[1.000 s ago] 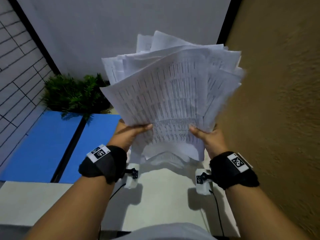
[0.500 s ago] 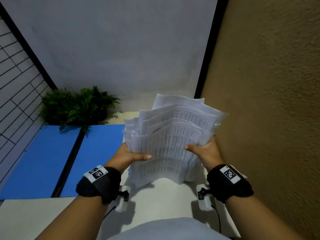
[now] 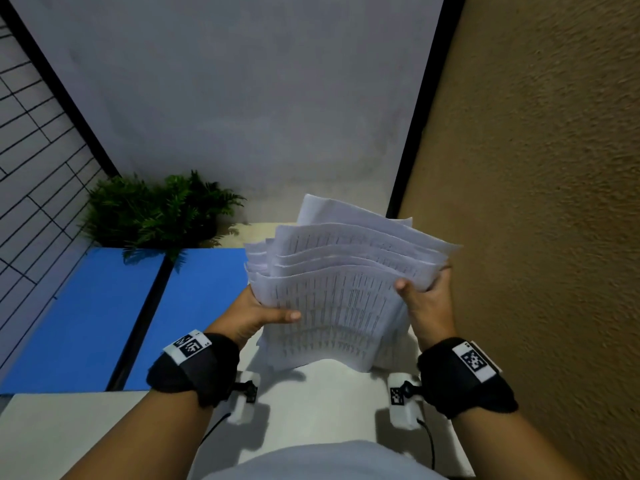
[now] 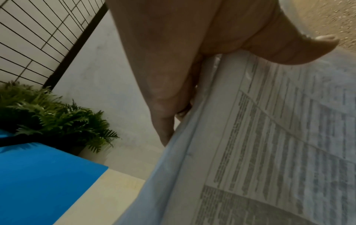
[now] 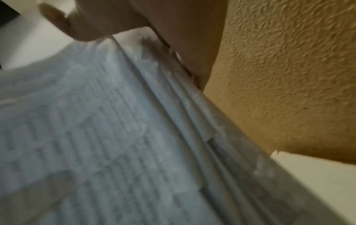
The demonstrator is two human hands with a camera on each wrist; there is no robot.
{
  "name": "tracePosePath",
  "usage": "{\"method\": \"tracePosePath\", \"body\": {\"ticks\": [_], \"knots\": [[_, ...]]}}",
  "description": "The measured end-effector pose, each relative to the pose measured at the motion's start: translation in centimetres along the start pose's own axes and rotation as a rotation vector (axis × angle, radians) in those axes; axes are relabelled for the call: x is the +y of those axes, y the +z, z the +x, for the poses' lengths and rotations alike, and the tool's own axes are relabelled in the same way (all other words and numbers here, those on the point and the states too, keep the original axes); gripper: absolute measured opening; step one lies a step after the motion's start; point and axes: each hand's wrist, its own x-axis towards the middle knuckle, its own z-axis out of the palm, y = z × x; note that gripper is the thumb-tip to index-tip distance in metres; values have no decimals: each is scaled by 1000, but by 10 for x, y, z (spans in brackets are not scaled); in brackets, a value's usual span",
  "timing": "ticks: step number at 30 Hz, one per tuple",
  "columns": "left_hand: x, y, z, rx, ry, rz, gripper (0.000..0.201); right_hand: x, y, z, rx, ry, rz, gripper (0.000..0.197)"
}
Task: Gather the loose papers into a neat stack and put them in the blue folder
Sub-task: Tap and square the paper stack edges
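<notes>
A ragged bundle of printed white papers (image 3: 339,292) stands on its lower edge on the white table (image 3: 329,403), its top edges fanned and uneven. My left hand (image 3: 258,311) grips the bundle's left side, thumb across the front sheet. My right hand (image 3: 427,301) grips the right side higher up, thumb on the front. The left wrist view shows my left hand (image 4: 183,64) around the papers (image 4: 269,144); the right wrist view shows the papers (image 5: 115,137) blurred under my right hand (image 5: 123,22). The blue folder (image 3: 104,317) lies open and flat to the left, with a black spine.
A green potted plant (image 3: 156,213) stands behind the folder in the far left corner. A textured tan wall (image 3: 536,202) runs close along the table's right edge. A grey wall closes the back, a tiled wall the left.
The papers came down from raised in front of my view to standing on the table. My right hand slid up along the bundle's right edge.
</notes>
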Motion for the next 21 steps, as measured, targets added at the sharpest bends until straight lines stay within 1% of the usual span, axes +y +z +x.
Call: {"method": "tracePosePath", "body": {"ticks": [2,3,5,7,8,10,12,13,15,16,18,19,20,21], "knots": [[2,-1,0,-17,-2,16,87,-6,1,-2,82,-46,-80,98],[3,1,0,-27,-4,29,78,-9,2,-2,83,-68,-103,95],[5,5,-1,-40,3,51,66,-18,10,-4,65,-134,-108,75],[6,5,0,-33,10,48,64,-24,18,-5,72,-209,-147,54],[6,5,0,-21,16,37,65,-26,21,-5,86,-247,-170,45],[7,2,1,-4,29,27,72,-26,23,-2,138,-275,-183,29],[7,1,2,-8,35,24,82,-25,21,2,202,-328,-265,23],[6,1,2,-7,36,19,84,-27,23,3,205,-381,-343,23],[6,2,2,-4,34,15,91,-32,27,1,149,-500,-462,21],[6,2,3,2,35,13,93,-33,28,2,127,-517,-488,17],[7,1,4,8,38,6,94,-32,28,6,157,-473,-496,8],[7,1,4,0,32,4,95,-32,27,8,178,-443,-486,7],[8,1,4,-12,25,5,96,-33,26,9,170,-444,-491,8],[8,0,3,-21,17,5,97,-34,26,10,125,-463,-512,10]]}}
